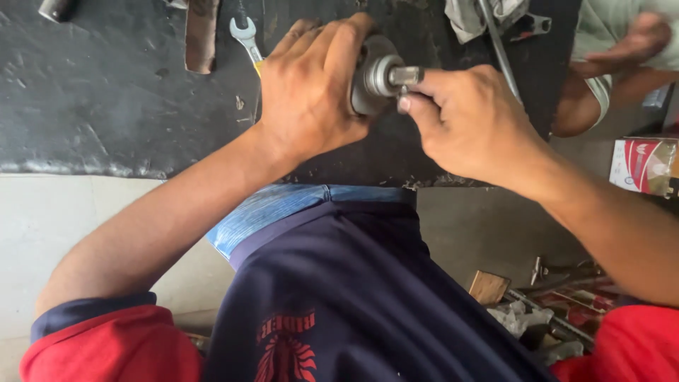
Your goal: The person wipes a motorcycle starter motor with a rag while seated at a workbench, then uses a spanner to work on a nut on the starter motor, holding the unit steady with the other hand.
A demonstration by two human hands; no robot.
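My left hand (308, 88) grips a round grey metal part (373, 76) with a short splined shaft sticking out to the right, held above a dark greasy workbench (106, 92). My right hand (470, 120) pinches the shaft end between thumb and fingertips. Much of the round part's body is hidden behind my left fingers.
An open-end wrench (245, 34) lies on the bench behind my left hand, beside a brown flat piece (201, 35). A rag and metal rod (495, 28) lie at the back right. Another person's arm (601, 78) is at the right. A red carton (643, 164), plus tools on the floor (552, 304).
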